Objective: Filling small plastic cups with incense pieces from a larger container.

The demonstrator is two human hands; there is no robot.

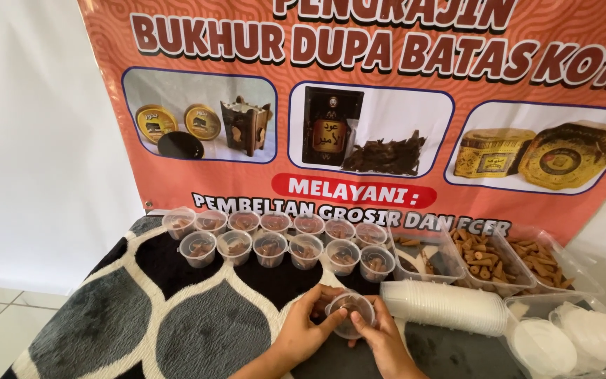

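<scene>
Head view. Both hands meet low in the frame around one small clear cup (349, 310) holding a few brown cone-shaped pieces. Left hand (308, 328): fingers curled partway, thumb laid against the cup's near-left rim. Right hand (382, 335): fingers curled under and behind the cup, thumb on the near-right rim. Neither is fully shut; both pinch the cup between them.

The cup sits just in front of the two rows of filled cups (282, 238), and just left of the stack of clear lids (447, 305) lying on its side.

Handling, as judged: thin plastic, very light, likely to flex or dent if squeezed; walls smooth and a bit slippery. Best held at the rim, where it is stiffest, or cradled from below. The loose pieces would spill if it tipped.

Beyond the lid stack, clear trays (489, 261) hold more brown cones. Right of the stack, another tray (569, 337) holds flat whitish lids. All rests on a dark cloth with pale curved lines (191, 323); an orange banner (359, 112) hangs behind.

Hard to make out:
- Whether the held cup already has a lid: cannot tell.
- Its base is hidden by fingers.
- Both wrists are cut off at the bottom edge.
- The far right tray runs out of frame.
- What lies under the cloth is unseen.
</scene>
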